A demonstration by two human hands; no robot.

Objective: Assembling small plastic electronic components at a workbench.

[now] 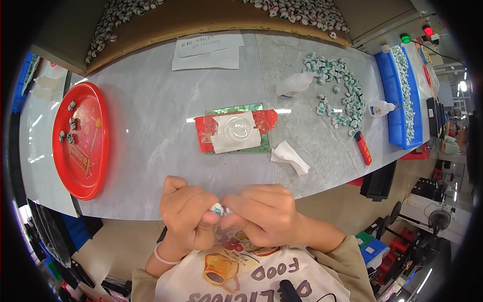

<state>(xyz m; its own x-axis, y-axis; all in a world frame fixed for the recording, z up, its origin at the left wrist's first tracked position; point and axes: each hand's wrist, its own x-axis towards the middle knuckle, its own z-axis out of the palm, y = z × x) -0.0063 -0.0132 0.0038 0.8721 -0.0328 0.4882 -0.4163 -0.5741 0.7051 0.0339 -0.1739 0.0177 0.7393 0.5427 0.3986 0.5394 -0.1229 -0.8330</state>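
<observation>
Both hands are close together just past the table's near edge, in front of my body. My left hand (pixel 187 214) pinches a small white-and-green part (pixel 217 209) between thumb and forefinger. Against it, the closed fingers of my right hand (pixel 264 214) pinch a small whitish piece (pixel 226 211), mostly hidden by the fingertips. Whether the two pieces are joined I cannot tell. Beyond the hands, a clear round dish (pixel 238 130) rests on white paper over a red wrapper (pixel 205 135) and a green mat (pixel 259 146). A folded white tissue (pixel 290 157) lies to its right.
At left, a red oval tray (pixel 95 166) holds several small parts. To the right are a heap of white-and-green parts (pixel 352 90), white squeeze bottles (pixel 296 84), a red lighter-like object (pixel 363 148) and a filled blue bin (pixel 385 85). Paper sheets (pixel 209 58) lie below a shelf of parts.
</observation>
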